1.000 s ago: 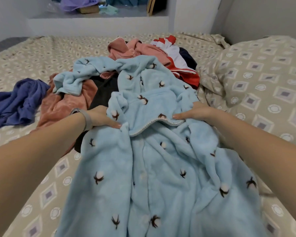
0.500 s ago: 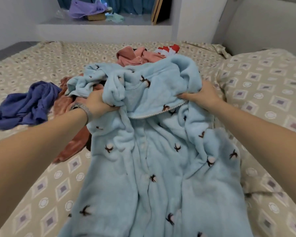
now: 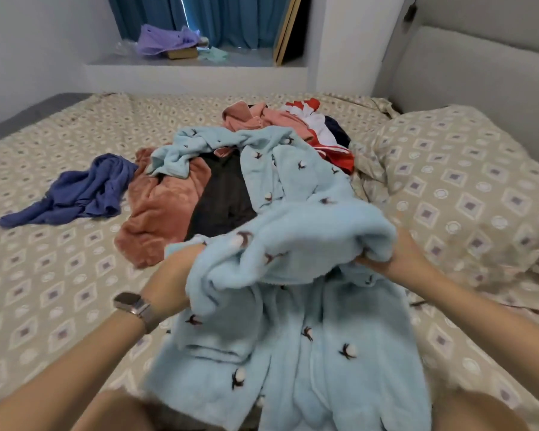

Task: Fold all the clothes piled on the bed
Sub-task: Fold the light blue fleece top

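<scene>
Bed (image 3: 75,290) fills most of the view, its patterned sheet carrying everything, with a matching pillow (image 3: 467,194) at three o'clock. Across the middle lies the light blue fleece robe (image 3: 308,353), the largest garment, its lower part spread toward six o'clock over the person's lap while its upper part runs up onto the pile of clothes (image 3: 231,194) at twelve o'clock — rust, dark, pink and red-and-white pieces not yet folded, by the look of it. A separate blue garment (image 3: 81,191) sits well apart at nine o'clock. The left hand (image 3: 175,275) reaches under a bunched fold at the robe's middle; its fingers are hidden in the cloth, though it seems to hold the fabric. The right hand (image 3: 383,259) has its fingers curled round the other end of that fold — a two-sided hold that likely serves to draw the robe clear of the heap and square it for folding. A watch (image 3: 134,306) sits on the left wrist.
</scene>
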Tool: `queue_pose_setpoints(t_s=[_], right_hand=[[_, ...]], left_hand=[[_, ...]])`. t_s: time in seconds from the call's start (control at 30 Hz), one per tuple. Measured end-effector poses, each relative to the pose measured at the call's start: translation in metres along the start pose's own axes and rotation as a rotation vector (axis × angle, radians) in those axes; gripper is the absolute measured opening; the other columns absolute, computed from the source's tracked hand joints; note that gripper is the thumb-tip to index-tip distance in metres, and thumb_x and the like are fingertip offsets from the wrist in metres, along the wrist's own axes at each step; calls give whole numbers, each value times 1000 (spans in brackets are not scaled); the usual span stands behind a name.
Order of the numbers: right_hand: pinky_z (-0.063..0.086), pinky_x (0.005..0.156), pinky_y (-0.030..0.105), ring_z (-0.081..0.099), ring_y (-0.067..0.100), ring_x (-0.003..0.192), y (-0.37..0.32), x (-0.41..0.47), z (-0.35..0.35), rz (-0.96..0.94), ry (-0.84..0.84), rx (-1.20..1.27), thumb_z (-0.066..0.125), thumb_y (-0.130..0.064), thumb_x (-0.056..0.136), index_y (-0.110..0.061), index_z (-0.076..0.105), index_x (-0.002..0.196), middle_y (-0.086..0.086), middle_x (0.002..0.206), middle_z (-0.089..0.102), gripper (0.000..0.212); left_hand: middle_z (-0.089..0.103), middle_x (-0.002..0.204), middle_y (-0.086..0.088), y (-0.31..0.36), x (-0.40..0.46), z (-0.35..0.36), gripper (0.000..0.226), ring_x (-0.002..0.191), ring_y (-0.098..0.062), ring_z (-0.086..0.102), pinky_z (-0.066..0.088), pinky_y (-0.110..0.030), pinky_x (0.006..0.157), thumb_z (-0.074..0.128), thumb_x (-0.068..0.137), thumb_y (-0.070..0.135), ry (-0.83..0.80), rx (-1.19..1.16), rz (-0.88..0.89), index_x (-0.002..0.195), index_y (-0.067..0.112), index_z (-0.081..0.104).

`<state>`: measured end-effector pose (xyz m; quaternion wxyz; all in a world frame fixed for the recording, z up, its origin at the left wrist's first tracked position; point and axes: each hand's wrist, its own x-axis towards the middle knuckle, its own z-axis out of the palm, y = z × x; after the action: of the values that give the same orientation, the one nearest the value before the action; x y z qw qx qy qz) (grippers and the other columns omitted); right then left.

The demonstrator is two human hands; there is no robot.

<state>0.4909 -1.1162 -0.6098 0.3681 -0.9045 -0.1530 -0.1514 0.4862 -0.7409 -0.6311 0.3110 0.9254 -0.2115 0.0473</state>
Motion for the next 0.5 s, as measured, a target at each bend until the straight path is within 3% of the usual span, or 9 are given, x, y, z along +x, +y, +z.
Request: queue_pose_setpoints(t_s=[0.03,0.1,0.17,0.27,0.4,0.5], right_hand=[[41,80,25,62,24,93,7,-22,6,-90,-9,-91,77,-14,80,-7,65,105,7,101,66,28],[38,74,16,62,21,84,22,-61,12,-185,-128,-205,61,-35,84,-24,61,97,-8,91,60,17],[37,72,20,57,9,80,34,-96,15,-184,-205,-249,55,-33,81,-39,54,95,-19,87,55,15],[33,78,23,46,0,85,42,-144,23,-203,-208,-358,54,-25,82,-40,49,92,-17,87,56,18],[23,77,16,40,2,87,44,-173,36,-102,-313,-489,51,-32,71,-43,42,92,-18,88,55,25],[32,83,12,45,-2,90,46,-181,36,-40,-345,-333,53,-19,62,-48,47,98,-23,92,58,46]], left_hand=[[55,82,17,-6,-16,14,12,77,1,52,47,-25,74,58,80,35,-41,95,71,83,23,58],[52,80,15,-17,-45,37,18,73,-7,50,46,-32,66,50,91,32,-58,171,167,75,26,54],[54,83,13,-19,-74,51,9,75,-9,49,43,-31,67,55,85,22,-50,205,199,76,25,53],[59,94,8,-13,-109,65,8,85,-12,53,39,-27,80,51,82,18,-20,299,269,81,23,57],[62,99,8,-16,-115,77,19,94,-14,61,32,-28,100,50,71,16,-45,403,163,85,29,54],[67,103,5,-19,-124,83,43,106,-13,56,27,-25,109,59,54,-1,56,176,60,85,29,60]])
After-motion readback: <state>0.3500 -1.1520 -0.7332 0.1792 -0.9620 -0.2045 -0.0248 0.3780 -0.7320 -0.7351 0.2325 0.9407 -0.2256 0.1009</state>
